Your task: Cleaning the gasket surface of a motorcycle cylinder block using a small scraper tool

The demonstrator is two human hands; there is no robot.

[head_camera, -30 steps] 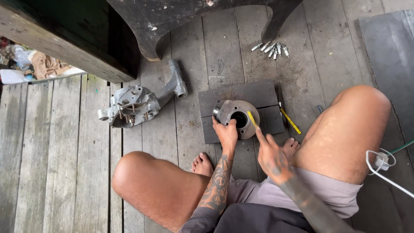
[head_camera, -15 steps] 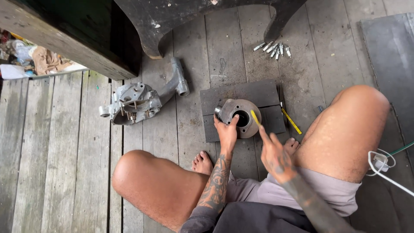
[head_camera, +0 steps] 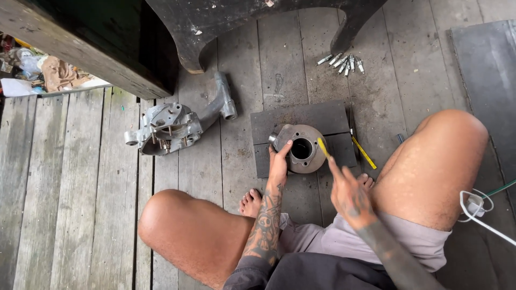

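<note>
Grey metal sits at the centre of the frame: a round engine part (head_camera: 302, 149) with a dark bore, resting on a dark flat slab (head_camera: 301, 117) on the wooden floor (head_camera: 75, 204), between our bent knees; the slab seems to give it a level, firm seat. Our left hand (head_camera: 278, 165) lies on its left flank, fingers spread over the rim with the thumb up on top, apparently to steady it. Our right hand (head_camera: 348, 192), just right of it, has its fingers pinched round a yellow tool (head_camera: 323, 147) whose tip rests at the right edge of the part; it is blurred, so we cannot name the tool. A yellow pencil-like stick (head_camera: 364, 153) lies at the slab's right edge, within easy reach; a cluster of bolts (head_camera: 341, 61) lies further up, and a grey metal casing (head_camera: 174, 124) lies left of centre, well apart. A white cable (head_camera: 478, 212) trails at the right edge.
</note>
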